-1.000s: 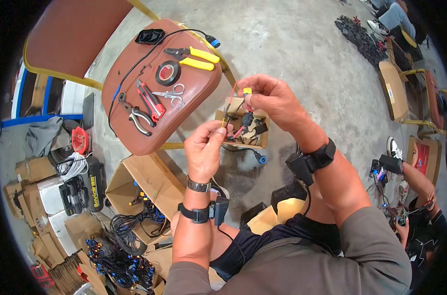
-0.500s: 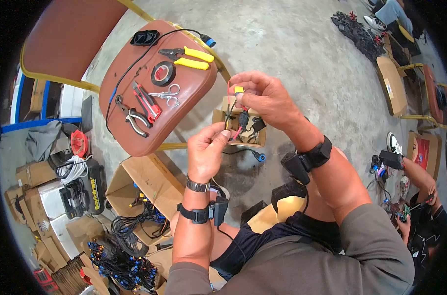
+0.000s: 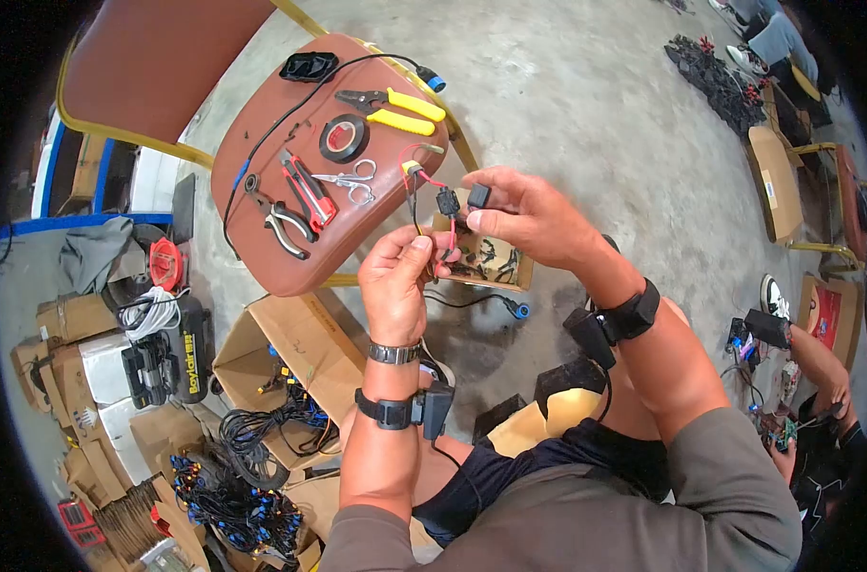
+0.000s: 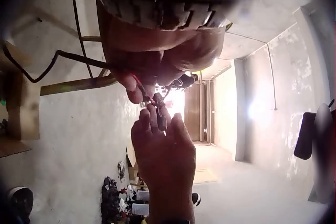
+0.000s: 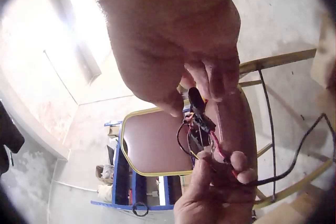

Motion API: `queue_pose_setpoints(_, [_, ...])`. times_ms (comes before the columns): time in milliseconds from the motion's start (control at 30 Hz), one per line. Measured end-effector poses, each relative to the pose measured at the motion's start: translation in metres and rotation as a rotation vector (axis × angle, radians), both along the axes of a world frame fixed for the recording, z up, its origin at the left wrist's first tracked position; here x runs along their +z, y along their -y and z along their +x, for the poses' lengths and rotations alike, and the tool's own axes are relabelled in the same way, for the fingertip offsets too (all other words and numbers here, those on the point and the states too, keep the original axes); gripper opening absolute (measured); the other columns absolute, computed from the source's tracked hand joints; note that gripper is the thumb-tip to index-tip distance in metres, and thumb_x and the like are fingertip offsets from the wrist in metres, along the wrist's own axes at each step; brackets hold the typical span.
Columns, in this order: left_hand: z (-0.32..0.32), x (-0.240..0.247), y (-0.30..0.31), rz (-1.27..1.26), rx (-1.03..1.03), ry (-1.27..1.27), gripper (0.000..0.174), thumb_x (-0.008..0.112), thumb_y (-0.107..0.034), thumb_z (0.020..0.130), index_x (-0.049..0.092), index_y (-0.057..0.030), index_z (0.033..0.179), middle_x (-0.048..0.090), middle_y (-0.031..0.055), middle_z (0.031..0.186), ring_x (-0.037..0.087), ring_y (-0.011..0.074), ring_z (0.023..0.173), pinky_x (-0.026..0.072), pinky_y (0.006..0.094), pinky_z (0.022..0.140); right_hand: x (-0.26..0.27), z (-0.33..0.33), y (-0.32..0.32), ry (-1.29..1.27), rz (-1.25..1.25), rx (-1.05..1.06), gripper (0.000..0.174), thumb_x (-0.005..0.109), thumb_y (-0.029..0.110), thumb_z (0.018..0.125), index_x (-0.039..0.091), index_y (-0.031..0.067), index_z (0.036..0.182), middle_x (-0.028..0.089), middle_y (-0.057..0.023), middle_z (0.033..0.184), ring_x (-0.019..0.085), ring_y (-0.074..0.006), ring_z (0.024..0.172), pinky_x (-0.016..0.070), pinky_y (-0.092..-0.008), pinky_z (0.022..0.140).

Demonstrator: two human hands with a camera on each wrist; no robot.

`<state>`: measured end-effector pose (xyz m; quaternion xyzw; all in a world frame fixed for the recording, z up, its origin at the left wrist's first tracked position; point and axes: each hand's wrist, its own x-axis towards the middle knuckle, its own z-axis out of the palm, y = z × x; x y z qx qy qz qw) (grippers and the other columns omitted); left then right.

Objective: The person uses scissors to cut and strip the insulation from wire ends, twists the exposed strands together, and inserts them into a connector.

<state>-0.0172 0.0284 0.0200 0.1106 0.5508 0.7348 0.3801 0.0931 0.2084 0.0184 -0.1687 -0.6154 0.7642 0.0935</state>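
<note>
Thumb and fingers of the left hand (image 3: pixel 397 281) pinch thin red and dark wires in the head view. Above them a yellow connector (image 3: pixel 412 168) and a small black part (image 3: pixel 448 202) stand out on the wires, over the chair seat's edge. The right hand (image 3: pixel 538 217), just to the right, holds a small black block (image 3: pixel 478 196) between thumb and fingers. In the right wrist view a dark piece (image 5: pixel 196 99) lies at the fingertips of the right hand (image 5: pixel 173 35). Both the left hand (image 4: pixel 157 45) and right hand (image 4: pixel 165 169) meet at the wires in the left wrist view.
On the brown chair seat (image 3: pixel 262 243) lie yellow-handled pliers (image 3: pixel 400 119), black tape (image 3: pixel 344 139), scissors (image 3: pixel 355 181), a red cutter (image 3: pixel 308 191), grey-handled pliers (image 3: pixel 289 229) and a black cable. An open box (image 3: pixel 521 272) stands below the hands; cable bundles lie lower left.
The right hand has let go of the yellow connector and now holds the black block. The connector stands free of its fingers, up and left. The left hand still pinches the wires.
</note>
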Motion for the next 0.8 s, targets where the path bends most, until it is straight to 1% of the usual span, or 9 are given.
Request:
queue_pose_setpoints(100, [-0.001,0.001,0.003,0.056,-0.019,0.062,0.016,0.061,-0.011,0.096,0.063,0.0011,0.107,0.072,0.0177,0.098,0.071,0.0244,0.081,0.0556,0.0297,0.063,0.006,-0.001,0.003,0.037,-0.059,0.057,0.046,0.065,0.009,0.093,0.048,-0.0057,0.133,0.066,-0.0106,0.107,0.063,-0.0136,0.093,0.0525,-0.0288,0.083])
queue_pose_setpoints(200, [-0.004,0.004,0.004,0.122,-0.016,0.116,0.016,0.061,-0.012,0.097,0.063,0.0003,0.107,0.071,0.0178,0.100,0.071,0.0249,0.083,0.0554,0.0300,0.062,0.009,-0.001,0.004,0.072,-0.162,-0.022,0.044,0.065,0.011,0.093,0.051,-0.0037,0.131,0.067,-0.0079,0.104,0.062,-0.0111,0.088,0.0518,-0.0267,0.074])
queue_pose_setpoints(300, [-0.003,0.007,0.004,0.164,-0.008,0.140,0.016,0.061,-0.012,0.097,0.063,-0.0006,0.109,0.071,0.0168,0.102,0.070,0.0237,0.086,0.0553,0.0301,0.063,0.002,-0.004,0.007,0.039,-0.198,0.040,0.043,0.067,0.015,0.090,0.055,-0.0056,0.126,0.068,-0.0089,0.095,0.061,-0.0102,0.079,0.0498,-0.0263,0.066])
queue_pose_setpoints(400, [-0.003,0.003,0.004,0.160,0.004,0.106,0.017,0.059,-0.012,0.098,0.062,-0.0022,0.111,0.069,0.0155,0.105,0.067,0.0225,0.092,0.0547,0.0317,0.064,0.004,-0.005,0.014,0.084,-0.193,0.169,0.033,0.067,0.015,0.090,0.060,-0.0046,0.116,0.067,-0.0069,0.094,0.060,-0.0100,0.078,0.0496,-0.0263,0.066])
queue_pose_setpoints(500, [-0.002,-0.002,0.003,0.139,0.021,0.052,0.017,0.059,-0.011,0.098,0.063,-0.0029,0.112,0.069,0.0141,0.106,0.065,0.0210,0.095,0.0545,0.0323,0.065,0.001,-0.009,0.024,0.053,-0.118,0.112,0.021,0.066,0.014,0.090,0.064,-0.0026,0.103,0.068,-0.0063,0.094,0.059,-0.0088,0.078,0.0484,-0.0250,0.065])
queue_pose_setpoints(600, [-0.002,-0.002,0.001,0.102,0.045,0.024,0.017,0.061,-0.010,0.097,0.064,-0.0030,0.112,0.069,0.0134,0.106,0.064,0.0197,0.094,0.0547,0.0320,0.066,0.005,-0.011,0.024,0.101,-0.103,0.077,0.015,0.067,0.013,0.089,0.065,-0.0017,0.094,0.068,-0.0047,0.090,0.058,-0.0081,0.076,0.0473,-0.0242,0.063])
queue_pose_setpoints(700, [0.000,-0.002,-0.003,0.101,0.055,0.043,0.015,0.061,-0.007,0.096,0.065,-0.0021,0.110,0.070,0.0117,0.105,0.066,0.0171,0.091,0.0564,0.0294,0.066,0.005,-0.013,0.025,0.096,-0.131,0.160,0.016,0.067,0.014,0.090,0.065,-0.0013,0.087,0.067,-0.0023,0.080,0.058,-0.0078,0.070,0.0465,-0.0245,0.059])
queue_pose_setpoints(733, [0.001,-0.003,-0.005,0.107,0.056,0.055,0.014,0.062,-0.005,0.095,0.066,-0.0016,0.109,0.070,0.0109,0.104,0.067,0.0160,0.090,0.0572,0.0282,0.066,0.003,-0.014,0.025,0.087,-0.102,0.144,0.016,0.066,0.014,0.090,0.066,-0.0013,0.086,0.066,-0.0018,0.077,0.057,-0.0076,0.068,0.0462,-0.0246,0.058])
queue_pose_setpoints(800, [0.002,0.001,-0.008,0.137,0.032,0.075,0.016,0.062,-0.005,0.095,0.066,-0.0006,0.110,0.070,0.0103,0.104,0.067,0.0155,0.090,0.0569,0.0286,0.070,-0.003,-0.015,0.026,0.070,-0.042,0.111,0.018,0.066,0.016,0.091,0.066,-0.0012,0.085,0.065,-0.0008,0.072,0.057,-0.0073,0.065,0.0458,-0.0248,0.056])
